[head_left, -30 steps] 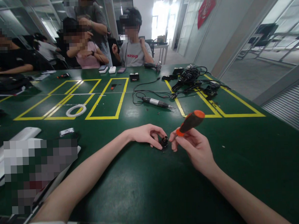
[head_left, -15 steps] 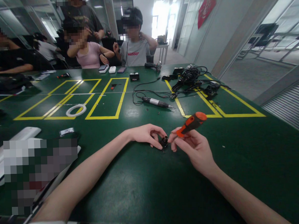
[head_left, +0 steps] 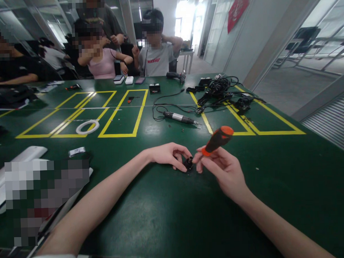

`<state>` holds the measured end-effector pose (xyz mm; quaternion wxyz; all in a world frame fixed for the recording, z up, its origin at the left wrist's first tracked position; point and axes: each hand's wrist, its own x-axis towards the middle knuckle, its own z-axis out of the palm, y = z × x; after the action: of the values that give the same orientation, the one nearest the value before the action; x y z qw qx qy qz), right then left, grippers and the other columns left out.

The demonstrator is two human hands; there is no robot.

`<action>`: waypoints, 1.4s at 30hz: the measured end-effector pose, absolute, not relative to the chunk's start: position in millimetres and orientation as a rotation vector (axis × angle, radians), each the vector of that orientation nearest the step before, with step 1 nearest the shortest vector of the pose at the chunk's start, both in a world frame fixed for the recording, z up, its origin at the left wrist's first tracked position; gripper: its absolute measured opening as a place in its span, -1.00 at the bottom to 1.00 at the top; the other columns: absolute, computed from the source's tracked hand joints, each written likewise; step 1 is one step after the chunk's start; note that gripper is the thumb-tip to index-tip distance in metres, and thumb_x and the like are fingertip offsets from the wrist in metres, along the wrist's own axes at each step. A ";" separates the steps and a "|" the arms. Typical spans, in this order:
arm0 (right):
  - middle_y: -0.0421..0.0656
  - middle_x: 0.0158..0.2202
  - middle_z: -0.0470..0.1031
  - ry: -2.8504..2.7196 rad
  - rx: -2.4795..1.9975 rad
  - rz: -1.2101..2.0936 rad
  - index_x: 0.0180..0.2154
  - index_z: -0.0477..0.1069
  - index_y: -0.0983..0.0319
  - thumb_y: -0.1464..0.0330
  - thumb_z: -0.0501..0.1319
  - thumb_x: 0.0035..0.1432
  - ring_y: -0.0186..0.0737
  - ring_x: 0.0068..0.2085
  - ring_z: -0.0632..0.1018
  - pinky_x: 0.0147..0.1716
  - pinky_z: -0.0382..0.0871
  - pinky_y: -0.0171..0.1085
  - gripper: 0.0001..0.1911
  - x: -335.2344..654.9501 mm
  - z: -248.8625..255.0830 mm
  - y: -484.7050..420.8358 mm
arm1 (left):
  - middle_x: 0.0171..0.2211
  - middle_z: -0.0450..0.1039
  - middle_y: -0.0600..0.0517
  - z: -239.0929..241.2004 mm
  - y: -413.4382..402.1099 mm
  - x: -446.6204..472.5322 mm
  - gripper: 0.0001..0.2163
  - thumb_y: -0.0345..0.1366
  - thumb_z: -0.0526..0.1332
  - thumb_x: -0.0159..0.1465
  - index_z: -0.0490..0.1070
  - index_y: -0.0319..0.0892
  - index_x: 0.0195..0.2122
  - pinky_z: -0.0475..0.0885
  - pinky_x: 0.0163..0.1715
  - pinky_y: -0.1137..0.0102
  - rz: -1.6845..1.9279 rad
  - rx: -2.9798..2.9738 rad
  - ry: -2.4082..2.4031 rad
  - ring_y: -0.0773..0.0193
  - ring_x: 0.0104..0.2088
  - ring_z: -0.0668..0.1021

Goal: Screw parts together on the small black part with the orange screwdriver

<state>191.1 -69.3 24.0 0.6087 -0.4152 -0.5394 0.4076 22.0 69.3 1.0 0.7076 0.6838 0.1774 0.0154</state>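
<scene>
My left hand (head_left: 173, 155) is closed around a small black cylindrical part (head_left: 188, 163) that rests on the green table, its narrower end pointing up. Thumb and fingers grip it from the left side. Close by on the right, my right hand (head_left: 221, 168) holds a screwdriver (head_left: 218, 139) with an orange and black handle, tilted so that the handle leans up and to the right. The shaft and tip are hidden by my fingers, so I cannot tell whether the tip touches the black part.
A corded electric screwdriver (head_left: 180, 118) lies beyond my hands. Tangled black cables (head_left: 218, 90) are heaped at the back right. A white ring (head_left: 87, 127) lies on the left, over yellow tape marks. Several people (head_left: 158, 50) are across the table (head_left: 152, 220).
The screwdriver's handle has shifted slightly to the left, my right hand moving little. My left hand keeps its grip on the black part.
</scene>
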 end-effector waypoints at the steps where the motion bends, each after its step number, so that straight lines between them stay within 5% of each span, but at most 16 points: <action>1: -0.14 -0.40 0.60 -1.237 -0.974 0.932 -0.25 0.51 0.19 0.16 0.44 0.15 -0.25 -0.51 0.56 -0.48 0.57 -0.24 -0.72 191.2 23.8 -69.6 | -0.43 0.57 0.11 1.3 69.4 22.0 -0.57 -0.32 0.56 -0.03 0.51 -0.24 -0.15 0.47 -0.46 0.50 0.037 1.521 0.391 0.44 -0.51 0.54; 9: -0.15 -0.42 0.55 -1.293 -1.057 0.853 -0.42 0.55 0.21 0.26 0.46 0.09 -0.26 -0.51 0.53 -0.51 0.54 -0.26 -0.81 196.0 26.2 -68.8 | -0.42 0.57 0.10 -1.0 69.2 22.1 -0.56 -0.33 0.57 -0.06 0.51 -0.24 -0.16 0.48 -0.47 0.48 0.058 1.502 0.386 0.41 -0.50 0.56; 18: -0.12 -0.40 0.62 -1.245 -0.970 0.886 -0.23 0.52 0.20 0.09 0.40 0.18 -0.23 -0.48 0.59 -0.44 0.60 -0.23 -0.68 192.1 21.7 -67.7 | -0.43 0.57 0.09 0.3 69.7 21.9 -0.53 -0.26 0.58 -0.07 0.51 -0.23 -0.15 0.46 -0.45 0.49 0.028 1.530 0.403 0.42 -0.50 0.54; 28: -0.14 -0.44 0.56 -1.325 -1.061 0.795 -0.40 0.55 0.22 0.21 0.42 0.16 -0.26 -0.52 0.53 -0.51 0.51 -0.27 -0.78 196.5 24.2 -68.6 | -0.42 0.56 0.11 -0.8 69.3 22.1 -0.56 -0.30 0.56 -0.06 0.52 -0.23 -0.16 0.47 -0.46 0.49 0.053 1.517 0.384 0.43 -0.51 0.54; 33: -0.14 -0.45 0.59 -1.288 -0.971 0.886 -0.27 0.55 0.22 0.13 0.35 0.24 -0.24 -0.52 0.56 -0.49 0.56 -0.24 -0.72 193.2 23.1 -68.1 | -0.41 0.57 0.10 0.0 69.1 22.3 -0.57 -0.30 0.57 -0.06 0.52 -0.23 -0.18 0.49 -0.43 0.48 0.044 1.518 0.398 0.42 -0.47 0.55; 42: -0.11 -0.40 0.60 -1.289 -1.061 0.788 -0.40 0.55 0.23 0.24 0.46 0.09 -0.27 -0.50 0.55 -0.49 0.55 -0.29 -0.80 194.5 23.7 -69.0 | -0.44 0.57 0.12 -0.3 69.2 22.7 -0.54 -0.30 0.58 -0.07 0.51 -0.24 -0.16 0.46 -0.48 0.50 0.051 1.511 0.385 0.45 -0.54 0.53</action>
<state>194.5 -69.0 23.7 0.6033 -0.4583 -0.5569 0.3404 22.7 69.2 -0.3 0.7108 0.6813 0.1735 0.0231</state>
